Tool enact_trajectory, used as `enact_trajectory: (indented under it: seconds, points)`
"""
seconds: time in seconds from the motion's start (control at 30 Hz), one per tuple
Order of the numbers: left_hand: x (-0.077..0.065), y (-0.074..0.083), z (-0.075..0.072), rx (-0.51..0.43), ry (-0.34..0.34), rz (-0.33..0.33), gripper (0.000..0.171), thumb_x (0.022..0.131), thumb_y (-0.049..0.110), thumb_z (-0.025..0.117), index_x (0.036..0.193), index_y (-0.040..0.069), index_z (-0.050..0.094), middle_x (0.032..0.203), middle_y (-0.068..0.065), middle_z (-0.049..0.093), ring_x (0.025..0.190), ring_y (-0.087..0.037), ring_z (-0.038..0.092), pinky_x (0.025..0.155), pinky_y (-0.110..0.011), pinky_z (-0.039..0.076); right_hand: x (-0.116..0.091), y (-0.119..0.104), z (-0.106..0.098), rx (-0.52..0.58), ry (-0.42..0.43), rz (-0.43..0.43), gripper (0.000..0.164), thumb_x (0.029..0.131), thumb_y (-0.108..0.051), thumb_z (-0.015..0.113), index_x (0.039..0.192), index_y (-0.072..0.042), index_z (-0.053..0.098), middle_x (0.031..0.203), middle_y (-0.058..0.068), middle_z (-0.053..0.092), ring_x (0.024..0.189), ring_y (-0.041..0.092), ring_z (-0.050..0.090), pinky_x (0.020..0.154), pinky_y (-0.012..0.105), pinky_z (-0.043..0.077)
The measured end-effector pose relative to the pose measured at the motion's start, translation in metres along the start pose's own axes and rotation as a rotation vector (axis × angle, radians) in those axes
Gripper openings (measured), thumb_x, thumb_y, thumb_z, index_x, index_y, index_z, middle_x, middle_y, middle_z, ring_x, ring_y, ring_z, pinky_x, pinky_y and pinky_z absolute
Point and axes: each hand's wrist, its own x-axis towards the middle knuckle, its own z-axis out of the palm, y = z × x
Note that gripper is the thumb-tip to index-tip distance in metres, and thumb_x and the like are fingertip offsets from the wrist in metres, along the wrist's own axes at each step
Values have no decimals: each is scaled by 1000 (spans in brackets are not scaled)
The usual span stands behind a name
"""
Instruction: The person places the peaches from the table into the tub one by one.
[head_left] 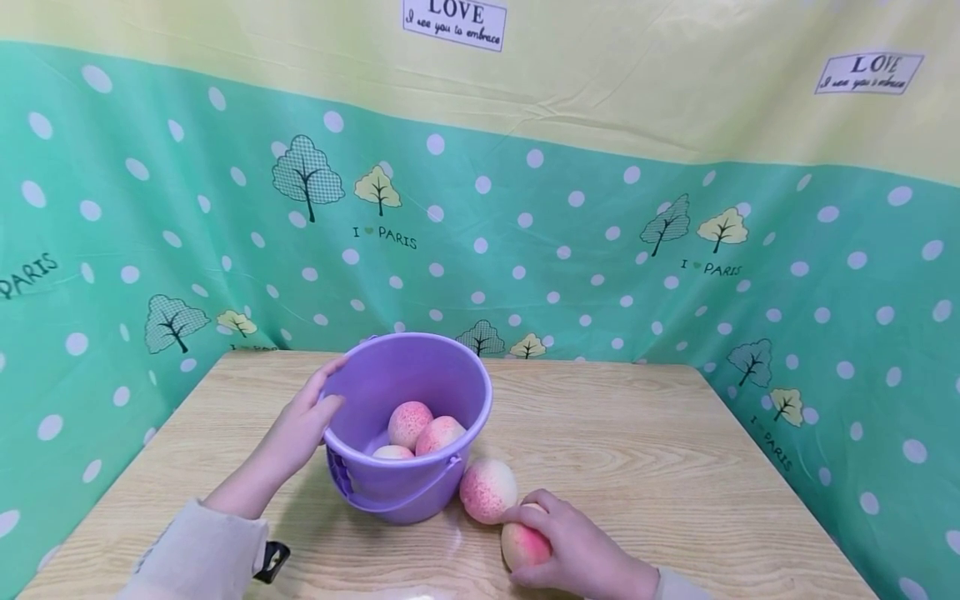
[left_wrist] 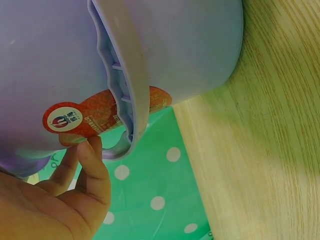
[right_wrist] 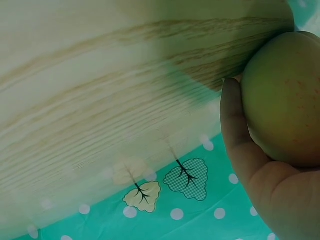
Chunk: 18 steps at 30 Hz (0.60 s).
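Observation:
A purple bucket (head_left: 397,487) stands on the table, its opening facing up and toward me. My left hand (head_left: 303,412) grips its left rim, thumb over the edge and fingers along the outer wall; the left wrist view shows bent fingers (left_wrist: 92,167) by a red sticker (left_wrist: 90,117). Three pink-and-white peaches lie inside, among them one at the back (head_left: 410,423). Right of the bucket, another peach (head_left: 489,492) rests on the table. Just in front of it my right hand (head_left: 573,546) holds a yellowish-pink peach (head_left: 523,546), thumb and fingers curled round its sides.
The bucket's handle (head_left: 408,500) hangs down across its front. Pale wood table (head_left: 637,450) extends on both sides. A green and yellow printed curtain (head_left: 555,225) encloses the back and sides. A black clip-like piece (head_left: 272,562) sits at the left cuff.

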Motion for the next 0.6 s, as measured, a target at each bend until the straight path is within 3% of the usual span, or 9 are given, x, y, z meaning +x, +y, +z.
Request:
enact_trajectory:
  seconds: [0.6]
  points:
    - [1, -3, 0, 10, -4, -1, 59, 105, 23, 35, 160, 19, 15, 163, -24, 18, 135, -49, 42, 96, -53, 54, 0, 0, -4, 40, -31, 32, 54, 81, -49, 77, 131, -37, 59, 116, -11, 54, 99, 2, 52, 78, 20, 50]
